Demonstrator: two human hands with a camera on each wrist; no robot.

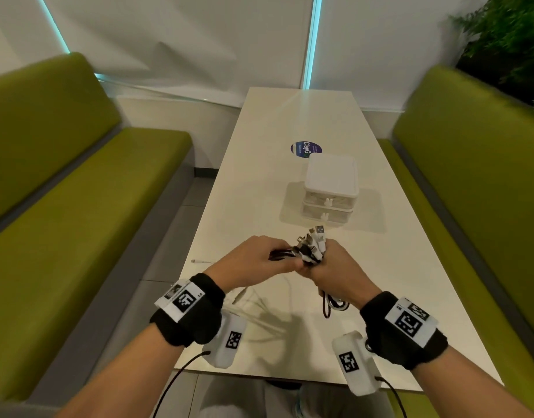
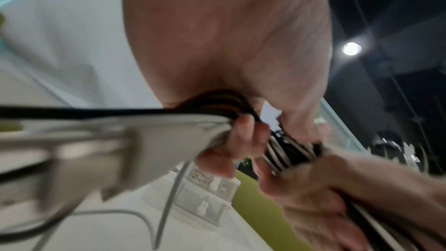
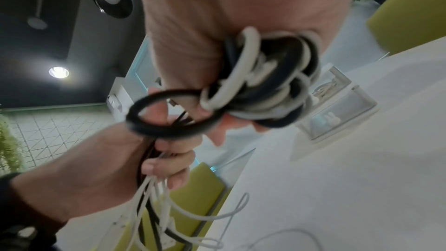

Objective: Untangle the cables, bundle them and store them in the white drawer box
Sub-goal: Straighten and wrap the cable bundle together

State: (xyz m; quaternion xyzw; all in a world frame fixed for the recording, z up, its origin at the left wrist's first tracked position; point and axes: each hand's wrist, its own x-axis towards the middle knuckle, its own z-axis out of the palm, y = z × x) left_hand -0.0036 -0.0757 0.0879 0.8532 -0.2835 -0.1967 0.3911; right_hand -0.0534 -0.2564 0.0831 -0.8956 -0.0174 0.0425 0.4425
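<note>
Both hands meet above the near middle of the white table point(image 1: 395, 267). My right hand point(image 1: 332, 265) grips a bundle of black and white cables point(image 1: 311, 248), whose USB plugs point(image 1: 318, 230) stick up past the fist. Coiled loops point(image 3: 260, 83) bulge out of that fist. My left hand point(image 1: 265, 259) grips the black and white strands point(image 2: 217, 108) that run out of the bundle on the left. Loose white cable point(image 1: 259, 306) trails on the table under the hands. The white drawer box point(image 1: 330, 188) stands just beyond the hands, with both drawers pushed in.
Green benches point(image 1: 78, 206) flank the narrow table on both sides. A round blue sticker point(image 1: 305, 149) lies on the table behind the box. A white plug end point(image 1: 196, 261) rests near the table's left edge. The near table edge is close to my wrists.
</note>
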